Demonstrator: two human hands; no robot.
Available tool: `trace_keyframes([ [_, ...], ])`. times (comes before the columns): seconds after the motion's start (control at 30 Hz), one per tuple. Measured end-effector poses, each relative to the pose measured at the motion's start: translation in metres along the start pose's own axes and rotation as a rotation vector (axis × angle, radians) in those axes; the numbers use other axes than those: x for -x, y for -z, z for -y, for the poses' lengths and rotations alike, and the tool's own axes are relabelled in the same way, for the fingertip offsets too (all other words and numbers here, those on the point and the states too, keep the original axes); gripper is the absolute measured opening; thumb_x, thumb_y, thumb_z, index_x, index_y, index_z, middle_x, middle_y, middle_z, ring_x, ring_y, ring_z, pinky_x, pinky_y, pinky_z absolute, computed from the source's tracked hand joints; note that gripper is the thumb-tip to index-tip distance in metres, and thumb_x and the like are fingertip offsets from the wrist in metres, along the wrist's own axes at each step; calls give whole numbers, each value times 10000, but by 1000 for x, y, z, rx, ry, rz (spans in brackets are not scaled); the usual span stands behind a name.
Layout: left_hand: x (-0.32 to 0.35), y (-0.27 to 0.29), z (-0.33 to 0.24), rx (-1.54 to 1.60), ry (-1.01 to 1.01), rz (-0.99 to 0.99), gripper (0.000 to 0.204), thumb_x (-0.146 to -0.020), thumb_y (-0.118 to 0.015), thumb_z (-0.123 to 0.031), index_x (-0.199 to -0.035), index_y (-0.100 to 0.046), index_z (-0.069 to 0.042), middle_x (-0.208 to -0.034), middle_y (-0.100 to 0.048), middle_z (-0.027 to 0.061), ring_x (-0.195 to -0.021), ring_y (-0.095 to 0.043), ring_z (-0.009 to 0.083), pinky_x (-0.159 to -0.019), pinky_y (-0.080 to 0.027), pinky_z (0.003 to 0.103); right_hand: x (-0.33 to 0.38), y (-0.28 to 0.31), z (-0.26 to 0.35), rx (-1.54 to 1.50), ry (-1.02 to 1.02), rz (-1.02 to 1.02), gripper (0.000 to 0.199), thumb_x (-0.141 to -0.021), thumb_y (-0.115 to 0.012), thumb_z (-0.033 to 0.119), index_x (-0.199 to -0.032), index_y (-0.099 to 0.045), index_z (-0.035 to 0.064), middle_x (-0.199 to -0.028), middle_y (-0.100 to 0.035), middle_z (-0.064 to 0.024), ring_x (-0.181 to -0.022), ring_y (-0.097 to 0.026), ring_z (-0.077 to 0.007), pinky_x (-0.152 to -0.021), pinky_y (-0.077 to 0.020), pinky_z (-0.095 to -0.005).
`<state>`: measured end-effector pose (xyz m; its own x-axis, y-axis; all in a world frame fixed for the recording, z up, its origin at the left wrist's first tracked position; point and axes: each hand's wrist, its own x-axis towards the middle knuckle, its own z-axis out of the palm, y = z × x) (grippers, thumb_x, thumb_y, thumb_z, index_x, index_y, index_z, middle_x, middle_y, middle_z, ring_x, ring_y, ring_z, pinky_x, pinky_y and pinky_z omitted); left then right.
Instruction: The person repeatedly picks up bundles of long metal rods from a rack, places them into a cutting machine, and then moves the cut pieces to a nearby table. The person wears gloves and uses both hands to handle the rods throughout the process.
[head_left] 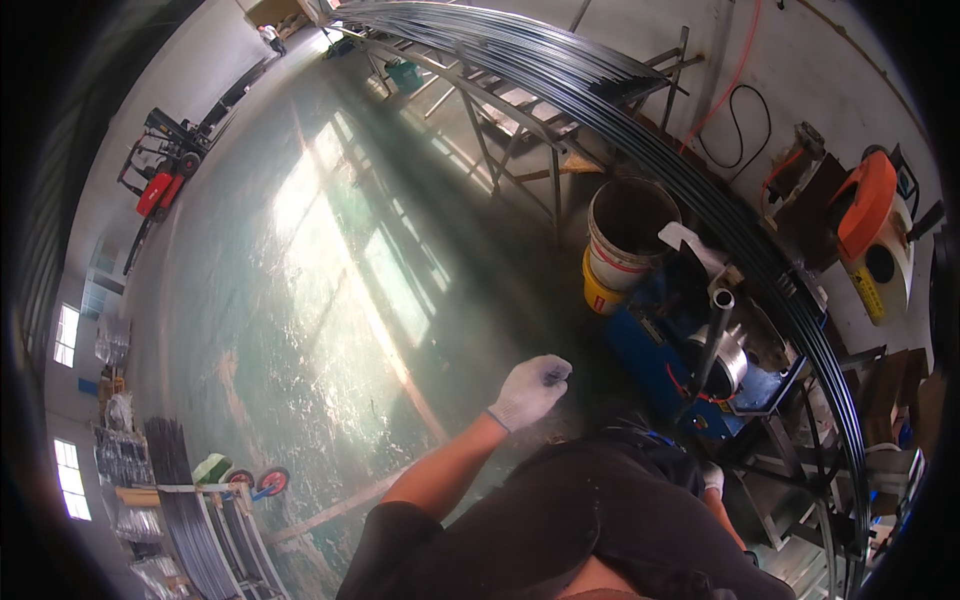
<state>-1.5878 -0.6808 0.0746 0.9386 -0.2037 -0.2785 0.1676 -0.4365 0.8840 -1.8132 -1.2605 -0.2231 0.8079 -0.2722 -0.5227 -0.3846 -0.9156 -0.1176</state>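
Shiny green workshop floor (pixel 330 300) below me. My left hand (pixel 530 390), gloved, is curled shut on nothing I can see, left of the blue pipe machine (pixel 690 360). Right hand (pixel 712 478) mostly hidden beside it, grip unclear. Long bundle of dark metal rods (pixel 700 180) behind it looks untouched.

The white knitted cloth glove on the left hand (pixel 531 390) looks matt and grubby. The long dark metal rods (pixel 620 90) gleam smooth — so does the short silvery metal tube (pixel 722 298). The green sealed concrete floor (pixel 330 260) shines glossy — scuffed in patches.
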Motion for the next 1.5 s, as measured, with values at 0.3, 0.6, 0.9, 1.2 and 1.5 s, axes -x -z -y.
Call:
trace_keyframes([
  [0.3,-146,113,11,420,58,-12,309,-1084,-761,-110,-1353,-735,40,-1198,-798,107,-1070,-769,175,-962,-627,316,-53,150,379,-506,-224,327,391,-1042,-771,361,-1300,-848,79,-1313,-856,-172,-1284,-789,-312,-1085,-591,-421],
  [0.6,-262,302,21,666,283,-154,356,-1138,-751,-218,-1390,-697,27,-1183,-782,151,-980,-761,221,-928,-644,397,-246,305,613,-1163,89,254,380,-1023,-819,165,-1330,-752,-50,-1028,-788,-92,-890,-751,-168,-753,-612,-310],
  [0.9,-471,462,39,933,216,-54,312,-1164,-725,-216,-1383,-635,-14,-1119,-733,129,-900,-715,211,-800,-614,381,-359,435,864,-1791,340,180,455,-1122,-782,248,-1479,-634,8,-1164,-775,-102,-1016,-760,-224,-899,-632,-388],
  [1.2,-687,584,20,853,222,169,371,-1173,-701,-331,-1384,-633,-33,-1148,-736,126,-912,-719,219,-800,-618,381,-448,444,963,-2278,64,92,468,-1091,-824,431,-1392,-697,96,-1216,-772,-112,-1123,-753,-305,-987,-651,-476],
  [1.5,-863,592,20,1046,303,319,570,-1202,-650,-355,-1625,-457,-26,-1453,-646,199,-1187,-694,378,-986,-615,521,-505,480,1036,-2713,101,-217,337,-1080,-840,372,-1247,-725,102,-1211,-766,-124,-1261,-719,-362,-1174,-609,-595],
])
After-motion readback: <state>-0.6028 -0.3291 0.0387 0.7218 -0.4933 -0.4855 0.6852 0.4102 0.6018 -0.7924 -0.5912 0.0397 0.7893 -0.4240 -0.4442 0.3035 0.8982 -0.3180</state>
